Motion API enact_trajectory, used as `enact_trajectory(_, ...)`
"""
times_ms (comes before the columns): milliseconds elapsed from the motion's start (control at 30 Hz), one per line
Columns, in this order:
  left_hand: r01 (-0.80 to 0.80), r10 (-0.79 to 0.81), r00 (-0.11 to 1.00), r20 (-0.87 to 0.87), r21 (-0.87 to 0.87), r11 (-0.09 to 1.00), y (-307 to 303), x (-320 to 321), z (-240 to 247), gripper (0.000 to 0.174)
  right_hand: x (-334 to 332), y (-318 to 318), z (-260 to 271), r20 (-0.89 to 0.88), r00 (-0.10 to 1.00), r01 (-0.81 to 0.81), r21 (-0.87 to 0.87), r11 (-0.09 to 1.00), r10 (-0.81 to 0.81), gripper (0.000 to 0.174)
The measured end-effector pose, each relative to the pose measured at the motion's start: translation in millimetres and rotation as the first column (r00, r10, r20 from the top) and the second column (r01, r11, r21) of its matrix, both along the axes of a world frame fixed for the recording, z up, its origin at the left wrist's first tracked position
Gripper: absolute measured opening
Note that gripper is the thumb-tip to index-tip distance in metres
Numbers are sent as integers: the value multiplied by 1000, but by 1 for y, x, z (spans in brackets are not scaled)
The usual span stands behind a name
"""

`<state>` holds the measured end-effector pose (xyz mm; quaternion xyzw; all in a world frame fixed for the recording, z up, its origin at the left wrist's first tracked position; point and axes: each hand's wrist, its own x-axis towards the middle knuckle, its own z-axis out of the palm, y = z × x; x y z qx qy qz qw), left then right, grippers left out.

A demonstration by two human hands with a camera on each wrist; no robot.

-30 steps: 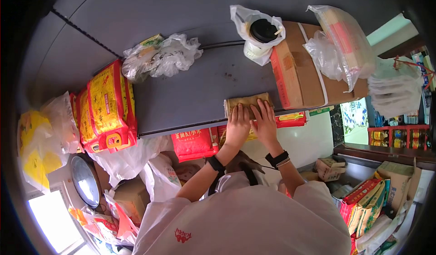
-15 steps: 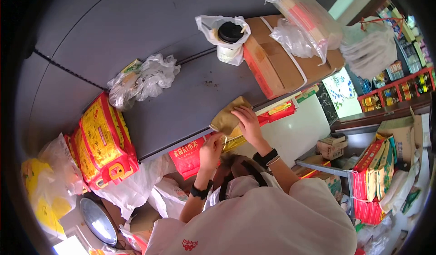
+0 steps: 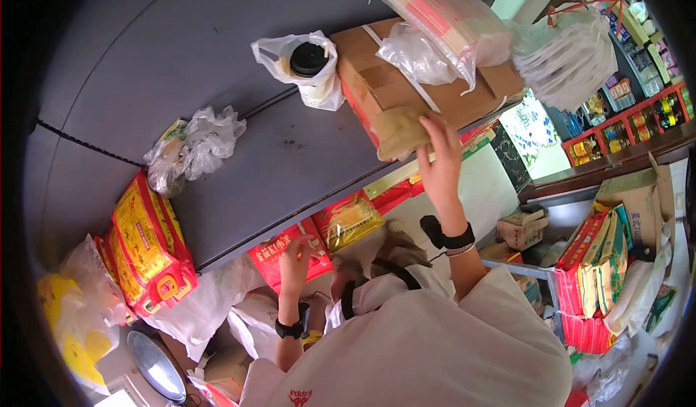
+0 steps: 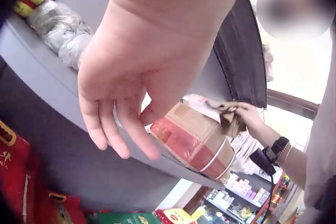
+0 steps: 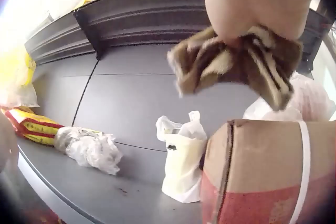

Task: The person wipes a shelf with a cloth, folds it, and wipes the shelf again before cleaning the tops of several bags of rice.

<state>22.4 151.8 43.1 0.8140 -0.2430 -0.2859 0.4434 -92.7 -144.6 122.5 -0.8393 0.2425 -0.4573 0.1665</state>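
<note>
My right hand (image 3: 444, 171) pinches a folded tan-brown cloth (image 3: 399, 133), held up over the near edge of the cardboard box (image 3: 391, 81). In the right wrist view the cloth (image 5: 210, 69) bunches between the fingers and its two ends droop. My left hand (image 3: 293, 268) hangs in front of the shelf edge, near the red bag of millet (image 3: 264, 258). Seen from the left wrist, its fingers (image 4: 123, 142) are loosely bent with nothing in them. The grey shelf (image 3: 246, 182) has small dark specks (image 3: 291, 144) on its surface.
Left of the box stands a lidded cup in a plastic bag (image 3: 309, 66). Crumpled clear bags (image 3: 210, 142) and a yellow-red package (image 3: 148, 237) sit farther left. A plastic-wrapped bundle (image 3: 449, 19) lies on the box. Packed goods (image 3: 594, 262) stand at right.
My right hand has lifted the cloth off the shelf and carried it right to the box. My left hand has let go of the cloth and dropped back leftward. The view has turned.
</note>
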Motion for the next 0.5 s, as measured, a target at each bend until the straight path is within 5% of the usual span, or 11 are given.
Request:
enact_trajectory(167,-126,132,991,4,-274,953,-73,-29,-34,19,-4,-23,-5,-277,946,-208,-131,969,166,56)
enact_trajectory(333,-241,248,968,-32,-378,894,-170,-38,1,24,-11,-74,-8,-189,860,-505,-181,844,474,41)
enact_trajectory(500,-312,377,926,1,-558,769,-226,-50,32,35,-48,-131,-7,-41,848,-526,-180,831,528,37)
